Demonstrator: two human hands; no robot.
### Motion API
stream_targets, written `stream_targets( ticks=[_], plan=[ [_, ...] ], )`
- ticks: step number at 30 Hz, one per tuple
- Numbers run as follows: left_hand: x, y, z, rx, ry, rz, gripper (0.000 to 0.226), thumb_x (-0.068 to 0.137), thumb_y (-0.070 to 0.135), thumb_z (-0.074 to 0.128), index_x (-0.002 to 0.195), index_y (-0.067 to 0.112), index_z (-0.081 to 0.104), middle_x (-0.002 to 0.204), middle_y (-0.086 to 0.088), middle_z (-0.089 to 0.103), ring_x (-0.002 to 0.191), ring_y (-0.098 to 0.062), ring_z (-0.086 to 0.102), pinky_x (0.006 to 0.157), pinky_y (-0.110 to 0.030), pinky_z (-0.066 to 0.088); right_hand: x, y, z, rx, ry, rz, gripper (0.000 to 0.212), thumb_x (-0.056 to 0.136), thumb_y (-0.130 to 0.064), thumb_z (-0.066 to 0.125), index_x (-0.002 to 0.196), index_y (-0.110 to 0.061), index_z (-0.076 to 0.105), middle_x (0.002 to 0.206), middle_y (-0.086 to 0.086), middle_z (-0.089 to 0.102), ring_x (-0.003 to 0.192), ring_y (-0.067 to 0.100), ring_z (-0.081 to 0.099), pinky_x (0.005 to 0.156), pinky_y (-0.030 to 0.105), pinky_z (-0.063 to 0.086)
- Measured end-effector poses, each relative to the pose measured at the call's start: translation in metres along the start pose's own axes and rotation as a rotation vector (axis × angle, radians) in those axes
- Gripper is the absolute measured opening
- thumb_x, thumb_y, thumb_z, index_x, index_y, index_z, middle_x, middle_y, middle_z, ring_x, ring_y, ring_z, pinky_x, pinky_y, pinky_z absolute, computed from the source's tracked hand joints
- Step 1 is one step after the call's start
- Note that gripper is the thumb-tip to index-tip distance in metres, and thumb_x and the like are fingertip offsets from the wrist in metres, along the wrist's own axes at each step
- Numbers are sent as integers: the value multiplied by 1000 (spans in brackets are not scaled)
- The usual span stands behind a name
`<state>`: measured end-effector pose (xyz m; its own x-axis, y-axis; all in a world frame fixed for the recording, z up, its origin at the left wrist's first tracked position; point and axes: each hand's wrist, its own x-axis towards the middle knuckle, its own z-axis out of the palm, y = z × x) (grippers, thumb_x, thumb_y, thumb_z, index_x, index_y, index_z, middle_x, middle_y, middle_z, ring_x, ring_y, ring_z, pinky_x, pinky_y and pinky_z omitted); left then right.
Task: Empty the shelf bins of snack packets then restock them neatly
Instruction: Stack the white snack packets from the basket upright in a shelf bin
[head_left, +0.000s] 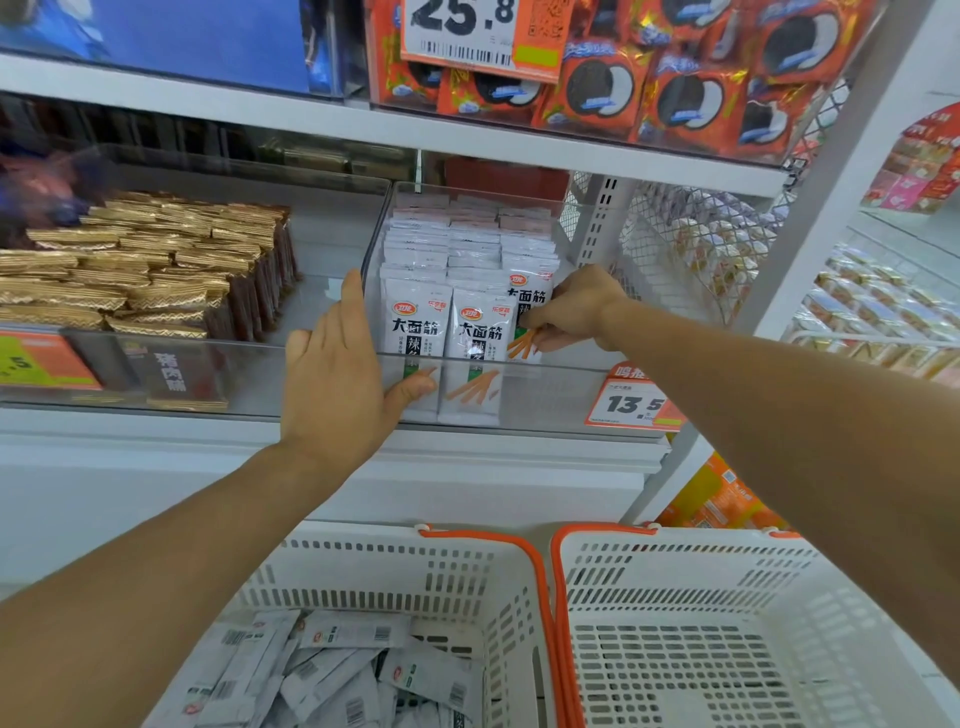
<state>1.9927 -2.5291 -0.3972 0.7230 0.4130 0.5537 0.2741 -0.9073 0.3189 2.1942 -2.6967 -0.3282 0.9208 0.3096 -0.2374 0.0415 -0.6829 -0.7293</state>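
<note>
Head cam was looking down at a shop shelf with both arms reaching in. The left hand (340, 374) lay flat against the front left corner of the clear bin (561, 395), fingers straight and together pointing up the bin's side wall, thumb pressed on the front panel. It wasn't holding anything. The right hand (574, 309) was inside the bin at the right, fingers curled and pinching the front packet of the right row (524, 312).

The white snack packets (415, 322) stood upright in three tidy rows, filling the bin from front to back. A price tag (631, 402) reading 13.5 hung on the bin's front, right of the packets. The bin next door on the left held gold-wrapped bars (145, 270).

Lower down were two white baskets with orange handles, side by side and touching. The left basket (467, 571) had a loose heap of the same white packets (332, 670) lying every which way. The right basket (727, 597) sat under the right arm.
</note>
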Motion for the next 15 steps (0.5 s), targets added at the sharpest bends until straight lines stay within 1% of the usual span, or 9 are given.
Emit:
stream_targets(
  ticks=[3,5,6,9,11,12,13,14,15],
  plan=[
    [0,-1,0,0,-1,9,116,77,63,72,156,1,15,137,-16,53,124,-32,51,95,-41,30,-2,0,-3,55,-45,38,24,81,-8,82,97,6,71,82,18,76,79,24,77,80,35,63],
    [0,-1,0,7,-5,12,116,77,64,71,156,0,15,137,-17,53,123,-32,51,95,-41,31,-4,0,-6,49,-57,43,17,85,-8,78,91,6,68,83,19,76,76,23,77,71,32,64],
    [-1,-1,0,8,-9,12,116,77,64,70,156,0,15,137,-17,53,123,-32,51,94,-41,31,-7,-1,-8,49,-48,44,15,87,-6,76,90,5,66,83,20,75,72,22,76,65,30,63],
    [-1,-1,-2,-14,-22,12,116,78,64,70,156,1,14,141,-16,50,126,-32,49,96,-41,31,-15,-4,-14,63,-15,43,19,88,-5,75,100,6,64,85,21,73,60,19,74,53,27,60],
    [-1,0,-5,-28,-43,15,116,78,65,70,157,2,13,145,-15,48,128,-31,47,99,-42,31,-26,-7,-20,-1,21,26,20,89,-8,74,102,4,65,88,19,72,58,18,73,53,28,60],
    [0,0,-5,-40,-59,9,116,79,64,71,157,3,12,148,-14,45,131,-31,46,101,-42,31,-32,-9,-23,-79,76,-17,19,89,-8,73,102,3,67,90,19,73,62,20,73,58,29,62],
    [1,1,-6,-55,-77,-6,115,79,63,71,158,5,11,150,-14,42,133,-31,43,103,-43,29,-39,-10,-26,-173,164,-103,16,88,-8,70,102,1,69,92,17,73,70,22,73,64,30,62],
    [0,2,-8,-84,-82,-22,112,80,61,72,157,6,13,152,-14,39,136,-31,39,106,-44,28,-49,-13,-27,-235,274,-229,13,87,-7,67,99,-2,70,91,12,73,76,21,71,69,30,60],
    [-3,2,-12,-126,-46,-20,105,82,56,74,156,6,18,152,-14,37,137,-30,35,108,-44,26,-64,-16,-22,-225,380,-374,11,87,-6,65,96,-6,70,87,5,70,76,16,68,70,26,56]
  ],
)
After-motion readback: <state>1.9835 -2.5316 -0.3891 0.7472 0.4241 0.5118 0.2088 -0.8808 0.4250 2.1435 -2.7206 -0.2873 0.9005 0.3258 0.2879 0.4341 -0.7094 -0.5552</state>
